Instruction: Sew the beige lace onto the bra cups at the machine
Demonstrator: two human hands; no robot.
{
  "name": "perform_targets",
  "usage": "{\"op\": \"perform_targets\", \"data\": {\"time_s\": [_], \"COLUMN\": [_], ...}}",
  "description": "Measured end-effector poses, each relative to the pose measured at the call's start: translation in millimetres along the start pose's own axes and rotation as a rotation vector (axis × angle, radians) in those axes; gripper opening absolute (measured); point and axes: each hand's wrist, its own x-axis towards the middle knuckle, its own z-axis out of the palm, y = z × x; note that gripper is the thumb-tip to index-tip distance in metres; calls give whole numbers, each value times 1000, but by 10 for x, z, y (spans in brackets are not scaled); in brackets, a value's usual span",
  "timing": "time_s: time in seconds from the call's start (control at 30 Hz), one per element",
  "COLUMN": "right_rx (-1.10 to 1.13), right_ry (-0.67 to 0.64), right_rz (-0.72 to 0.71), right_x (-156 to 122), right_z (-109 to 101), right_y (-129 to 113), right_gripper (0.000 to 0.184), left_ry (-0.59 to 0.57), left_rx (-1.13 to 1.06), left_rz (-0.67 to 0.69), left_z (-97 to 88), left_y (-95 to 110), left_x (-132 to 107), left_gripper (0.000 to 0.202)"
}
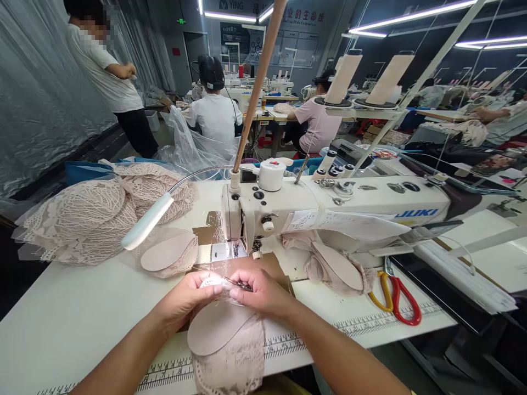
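In front of the sewing machine, both hands meet at a brightly lit edge of beige lace fabric. My left hand pinches that edge between thumb and fingers. My right hand is closed around a small dark metal tool, its tip at the fabric; its exact kind is hard to make out. From the hands, the lace piece with a smooth oval beige pad hangs down over the table's front edge. The machine's needle area is just beyond my fingers.
A lace pile and another padded piece lie left. More padded lace and red-and-yellow-handled scissors lie right. A lamp and a wooden pole rise by the machine head. Co-workers sit beyond; one person stands left.
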Motion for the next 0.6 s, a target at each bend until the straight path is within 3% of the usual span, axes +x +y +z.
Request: {"op": "perform_targets", "data": {"time_s": [0.13, 0.23, 0.6], "right_rx": [-49, -161, -169], "right_ry": [59, 99, 61], "right_rz": [-7, -86, -115], "right_x": [-26, -25, -9], "right_z": [-91, -155, -50], "right_y": [4, -3, -107], "right_gripper": [29, 24, 11], "left_ry": [87, 135, -4], "left_rx": [156, 309, 435], "left_rz": [97, 163, 208], "left_z": [43, 48, 26], "left_y": [-35, -34, -134], "left_x": [26, 27, 110], "left_gripper": [27, 31, 45]}}
